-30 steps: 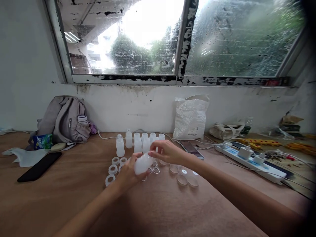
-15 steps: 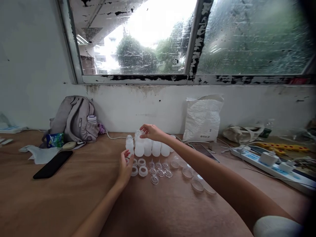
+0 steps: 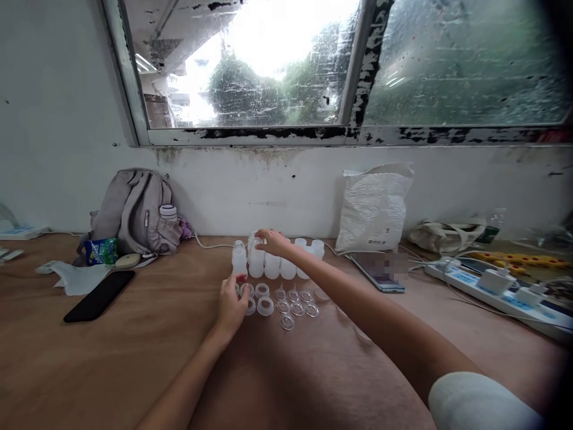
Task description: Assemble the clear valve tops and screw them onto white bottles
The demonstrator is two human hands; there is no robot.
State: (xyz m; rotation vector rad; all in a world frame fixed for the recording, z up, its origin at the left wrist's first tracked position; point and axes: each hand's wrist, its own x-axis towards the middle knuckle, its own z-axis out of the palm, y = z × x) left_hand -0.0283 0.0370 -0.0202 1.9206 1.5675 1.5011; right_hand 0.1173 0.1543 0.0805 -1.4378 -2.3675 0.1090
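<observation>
Several frosted white bottles (image 3: 272,267) stand grouped on the brown table, the leftmost bottle (image 3: 239,258) with a clear top. My right hand (image 3: 270,243) reaches over the back of the group, fingers curved and apart beside a clear-topped bottle; no held item shows. Nearer me, my left hand (image 3: 234,301) is over the left end of the white rings (image 3: 265,306), thumb and fingers apart, partly covering some. To the right of the rings lie several clear nipple-shaped pieces (image 3: 296,308). Translucent round caps (image 3: 362,334) are partly hidden under my right forearm.
A grey backpack (image 3: 138,212) and a black phone (image 3: 99,296) are at the left. A white plastic bag (image 3: 375,209) leans on the wall. Another phone (image 3: 380,272) and a power strip (image 3: 496,292) with cables lie at the right.
My left hand has moved from beside the leftmost bottle down and right, over the rings. My right hand stays above the bottles, slightly lower. The view has shifted slightly.
</observation>
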